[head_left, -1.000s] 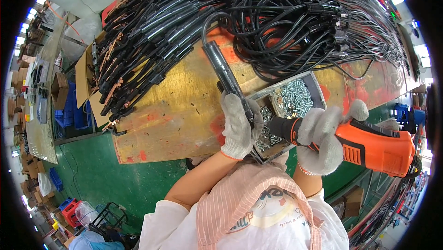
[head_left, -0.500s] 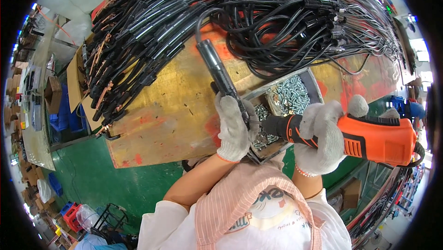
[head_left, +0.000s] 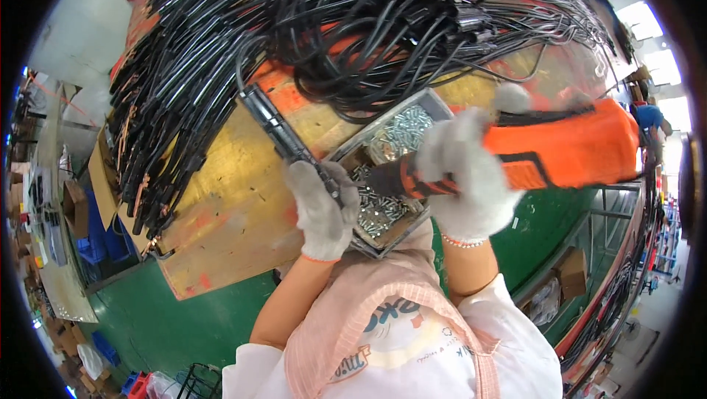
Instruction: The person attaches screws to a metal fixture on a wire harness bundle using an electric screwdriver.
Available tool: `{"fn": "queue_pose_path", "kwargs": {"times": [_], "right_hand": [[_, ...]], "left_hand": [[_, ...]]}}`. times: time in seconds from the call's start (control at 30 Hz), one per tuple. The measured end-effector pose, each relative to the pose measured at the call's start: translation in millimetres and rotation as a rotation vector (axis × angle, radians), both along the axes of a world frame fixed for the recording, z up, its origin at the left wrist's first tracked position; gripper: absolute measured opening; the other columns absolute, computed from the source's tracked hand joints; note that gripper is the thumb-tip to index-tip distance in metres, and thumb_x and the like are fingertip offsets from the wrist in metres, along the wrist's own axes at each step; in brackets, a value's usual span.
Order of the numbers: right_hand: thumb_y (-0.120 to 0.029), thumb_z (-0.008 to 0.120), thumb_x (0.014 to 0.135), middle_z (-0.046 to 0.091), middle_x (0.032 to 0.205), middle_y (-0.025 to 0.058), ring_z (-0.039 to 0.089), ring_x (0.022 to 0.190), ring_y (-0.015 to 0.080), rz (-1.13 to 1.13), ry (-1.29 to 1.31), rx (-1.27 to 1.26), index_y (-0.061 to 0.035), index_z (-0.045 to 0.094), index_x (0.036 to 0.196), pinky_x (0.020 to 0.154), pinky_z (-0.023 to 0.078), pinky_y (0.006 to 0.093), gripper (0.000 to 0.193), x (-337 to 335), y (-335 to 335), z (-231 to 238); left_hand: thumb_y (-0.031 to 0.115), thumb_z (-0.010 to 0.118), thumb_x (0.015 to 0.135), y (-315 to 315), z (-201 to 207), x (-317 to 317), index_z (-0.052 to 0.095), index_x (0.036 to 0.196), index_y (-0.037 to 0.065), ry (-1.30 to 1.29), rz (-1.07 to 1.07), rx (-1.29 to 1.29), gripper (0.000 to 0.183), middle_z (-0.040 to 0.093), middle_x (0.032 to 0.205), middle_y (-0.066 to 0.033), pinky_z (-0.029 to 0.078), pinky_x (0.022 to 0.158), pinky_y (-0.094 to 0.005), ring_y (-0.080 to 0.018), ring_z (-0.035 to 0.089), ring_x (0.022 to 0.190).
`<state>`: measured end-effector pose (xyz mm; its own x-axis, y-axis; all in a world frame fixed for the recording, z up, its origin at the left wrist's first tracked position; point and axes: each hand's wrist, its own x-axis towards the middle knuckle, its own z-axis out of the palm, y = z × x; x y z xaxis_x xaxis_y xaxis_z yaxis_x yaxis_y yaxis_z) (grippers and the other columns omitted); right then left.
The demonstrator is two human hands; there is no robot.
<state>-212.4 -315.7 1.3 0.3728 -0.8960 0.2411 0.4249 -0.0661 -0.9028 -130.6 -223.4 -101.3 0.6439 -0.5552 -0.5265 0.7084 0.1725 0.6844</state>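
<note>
A black handle (head_left: 271,121) slants over the near edge of the surface, its lower end gripped between the thumb and fingers of the gloved left hand (head_left: 321,206). The gloved right hand (head_left: 475,178) is wrapped around an orange power driver (head_left: 571,150), its nose aimed at that end; whether the bit touches is too blurred to tell. Just beneath lies a grey tray (head_left: 440,107) of small silvery screws (head_left: 406,128). The surface (head_left: 230,167) is worn yellow with red patches and scuffs. Across its far side spread looped black cables (head_left: 350,68), and to the left a thick row of black handles with cables (head_left: 184,68), some ending in coppery metal. Around it runs a green floor (head_left: 236,281), with blue bins (head_left: 94,243) at the left, a cardboard box (head_left: 571,272) at the lower right, and bright windows (head_left: 642,22) beyond.
</note>
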Motion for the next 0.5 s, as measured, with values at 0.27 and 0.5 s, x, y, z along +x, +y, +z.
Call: {"fn": "queue_pose_path", "kwargs": {"times": [0.27,0.5], "right_hand": [[0.007,0.06,0.082,0.054,0.073,0.0075,0.053,0.056,0.0194,-0.539,-0.192,-0.158,-0.0039,0.039,0.126,0.053,0.048,0.033,0.05,-62,-47,-22],[0.012,0.056,0.077,0.057,0.072,0.0094,0.056,0.055,0.0189,-0.535,-0.234,-0.139,-0.0021,0.036,0.125,0.053,0.05,0.0344,0.054,-55,-51,-48]], "left_hand": [[0.007,0.063,0.089,-8,18,-13,0.035,0.113,0.015,-0.102,0.051,0.035,0.038,0.045,0.062,0.0008,0.032,0.034,-0.0247,-0.0084,0.04,0.04],[0.008,0.062,0.093,-12,12,-13,0.038,0.125,0.02,-0.134,0.019,-0.002,0.042,0.048,0.071,0.0013,0.034,0.038,-0.0247,-0.0088,0.042,0.046]]}}
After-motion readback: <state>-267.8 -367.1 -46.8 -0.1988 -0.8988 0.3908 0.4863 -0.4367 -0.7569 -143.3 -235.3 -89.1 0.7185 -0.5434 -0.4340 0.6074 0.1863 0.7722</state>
